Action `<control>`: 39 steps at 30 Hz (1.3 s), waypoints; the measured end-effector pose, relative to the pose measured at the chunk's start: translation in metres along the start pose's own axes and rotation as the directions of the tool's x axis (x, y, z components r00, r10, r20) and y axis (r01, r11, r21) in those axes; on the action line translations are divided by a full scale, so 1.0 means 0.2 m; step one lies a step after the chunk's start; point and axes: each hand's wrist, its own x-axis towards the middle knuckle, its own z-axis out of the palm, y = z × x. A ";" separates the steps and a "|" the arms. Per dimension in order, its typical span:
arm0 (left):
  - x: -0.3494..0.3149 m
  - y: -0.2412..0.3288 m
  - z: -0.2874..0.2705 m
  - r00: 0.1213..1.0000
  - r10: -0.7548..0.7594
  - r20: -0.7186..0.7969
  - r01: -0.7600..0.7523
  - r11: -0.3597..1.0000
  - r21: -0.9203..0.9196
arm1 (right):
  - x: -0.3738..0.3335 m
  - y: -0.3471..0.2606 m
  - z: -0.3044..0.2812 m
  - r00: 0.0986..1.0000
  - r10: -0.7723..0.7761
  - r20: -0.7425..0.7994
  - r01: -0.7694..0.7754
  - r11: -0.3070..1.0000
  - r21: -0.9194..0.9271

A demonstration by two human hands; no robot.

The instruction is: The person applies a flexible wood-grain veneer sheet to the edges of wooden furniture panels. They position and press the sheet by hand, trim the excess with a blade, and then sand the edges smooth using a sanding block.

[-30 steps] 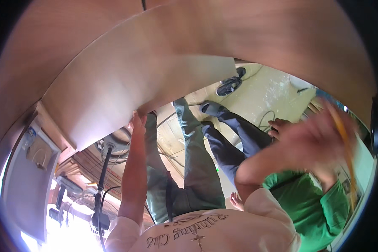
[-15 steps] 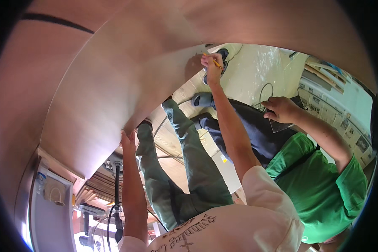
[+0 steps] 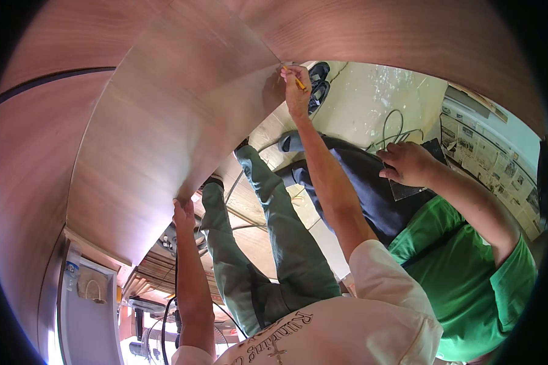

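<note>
A large smooth brown wooden panel (image 3: 140, 128) fills the upper left of the view. My left hand (image 3: 184, 213) grips its lower edge, with part of the fingers hidden. Farther up, at the panel's far corner, my right hand (image 3: 296, 91) holds a yellow pencil (image 3: 301, 83) in a pinch. The pencil's tip is at the panel's surface, close to where a seam meets the edge; whether it touches I cannot tell.
To my right a co-worker in a green shirt (image 3: 456, 267) rests a hand (image 3: 408, 164) by a dark flat plate (image 3: 402, 190). Dark shoes (image 3: 318, 85), a cable (image 3: 394, 125) and newspaper sheets (image 3: 487, 158) lie beyond. A white cabinet (image 3: 91, 322) stands at lower left.
My right hand has moved a little up and left along the panel with the pencil, toward the seam. My left hand stays at the edge. The whole view has shifted slightly.
</note>
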 end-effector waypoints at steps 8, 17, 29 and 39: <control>-0.01 -0.03 0.01 1.000 0.012 -0.012 -0.011 1.000 0.023 | 0.00 0.00 -0.03 0.998 -0.062 0.031 0.064 0.995 -0.076; -0.03 -0.04 0.04 0.997 0.006 -0.083 -0.004 1.000 0.015 | -0.01 0.02 -0.04 0.998 -0.025 0.054 0.032 0.993 -0.118; -0.06 -0.10 0.10 0.996 0.042 -0.077 -0.038 0.998 0.049 | -0.11 -0.12 -0.14 0.997 0.006 0.071 -0.007 1.000 0.009; -0.03 -0.13 -0.04 0.811 0.343 0.474 -0.563 0.678 0.473 | -0.80 -1.27 0.37 0.807 -0.179 0.562 -0.022 0.943 0.332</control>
